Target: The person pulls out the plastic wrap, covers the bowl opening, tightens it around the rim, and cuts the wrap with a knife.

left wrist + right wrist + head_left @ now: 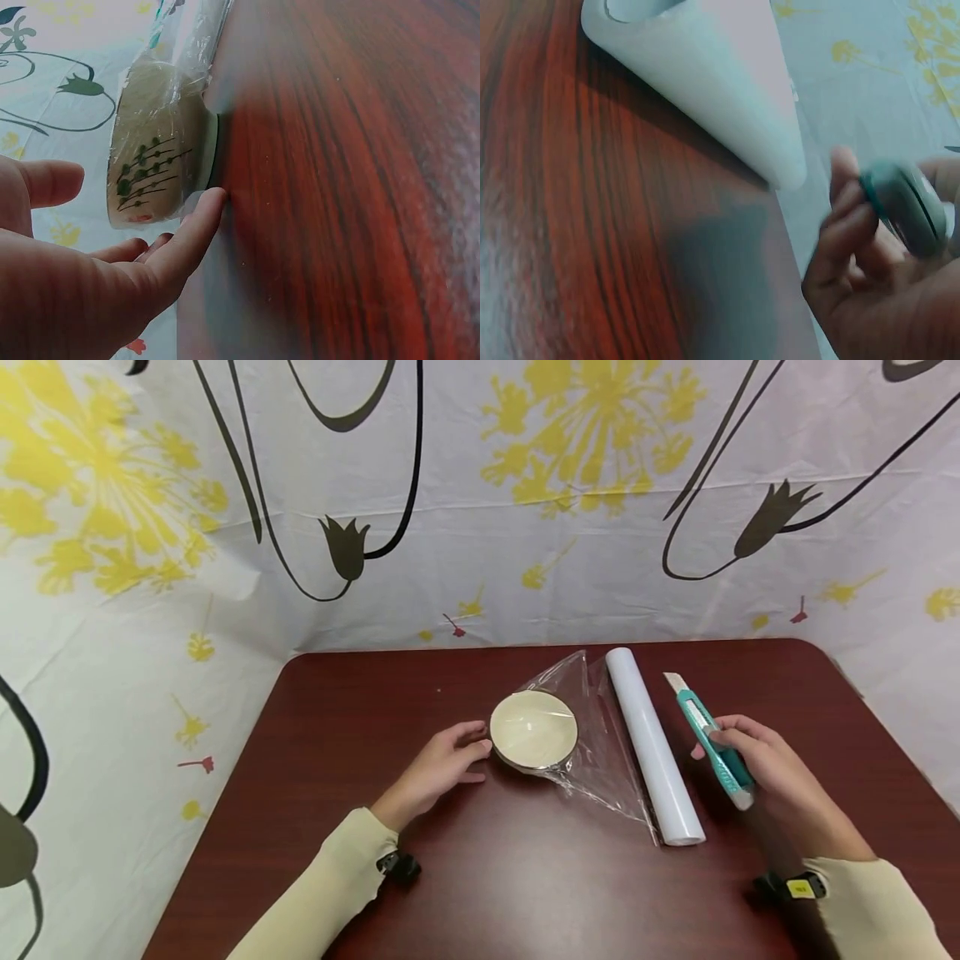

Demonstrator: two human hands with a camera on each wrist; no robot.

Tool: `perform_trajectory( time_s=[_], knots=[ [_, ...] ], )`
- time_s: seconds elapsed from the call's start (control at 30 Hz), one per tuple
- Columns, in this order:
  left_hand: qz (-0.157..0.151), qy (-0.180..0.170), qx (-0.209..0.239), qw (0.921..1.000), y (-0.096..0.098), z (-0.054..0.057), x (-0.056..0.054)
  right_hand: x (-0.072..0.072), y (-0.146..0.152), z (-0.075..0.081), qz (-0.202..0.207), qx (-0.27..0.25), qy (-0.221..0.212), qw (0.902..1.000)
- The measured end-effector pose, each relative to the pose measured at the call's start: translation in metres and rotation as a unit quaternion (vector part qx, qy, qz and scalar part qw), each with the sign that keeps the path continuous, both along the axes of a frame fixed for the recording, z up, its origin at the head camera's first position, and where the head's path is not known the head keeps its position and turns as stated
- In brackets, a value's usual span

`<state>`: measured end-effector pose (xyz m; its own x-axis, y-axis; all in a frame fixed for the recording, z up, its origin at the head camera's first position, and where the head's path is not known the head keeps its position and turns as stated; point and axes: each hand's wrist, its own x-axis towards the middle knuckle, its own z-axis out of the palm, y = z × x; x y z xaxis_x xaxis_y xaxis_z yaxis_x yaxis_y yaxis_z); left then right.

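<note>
A cream bowl (533, 731) with a green leaf sprig on its outside stands on the table, clear plastic film (611, 764) stretched over its mouth. My left hand (438, 768) is beside the bowl's left side, thumb and fingers spread loosely, fingertips right at its wall. In the left wrist view, one finger reaches close to the bowl's foot. A teal utility knife (697, 714) is gripped in my right hand (780, 777), its tip pointing away from me. The right wrist view shows only the knife's rear end, blurred, within the curled fingers.
A white roll (652, 747) lies lengthwise between the bowl and my right hand, the film running from it to the bowl. The dark red-brown table (360, 693) ends at a patterned cloth (465, 568) hanging behind it.
</note>
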<state>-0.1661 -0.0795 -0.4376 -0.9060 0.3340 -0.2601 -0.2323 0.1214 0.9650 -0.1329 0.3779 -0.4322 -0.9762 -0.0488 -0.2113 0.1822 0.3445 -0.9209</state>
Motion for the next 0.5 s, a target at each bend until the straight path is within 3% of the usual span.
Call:
perform_trajectory(
  time_s=[0.23,0.5],
  knots=[
    [0.011,0.002,0.009,0.9999,0.007,-0.004,-0.002,-0.010,-0.003,0.000,-0.103,-0.001,-0.029,0.9943],
    [0.031,-0.005,0.019,0.9993,0.013,-0.007,-0.004,-0.023,0.002,0.002,-0.182,-0.033,-0.023,0.9824]
  ],
)
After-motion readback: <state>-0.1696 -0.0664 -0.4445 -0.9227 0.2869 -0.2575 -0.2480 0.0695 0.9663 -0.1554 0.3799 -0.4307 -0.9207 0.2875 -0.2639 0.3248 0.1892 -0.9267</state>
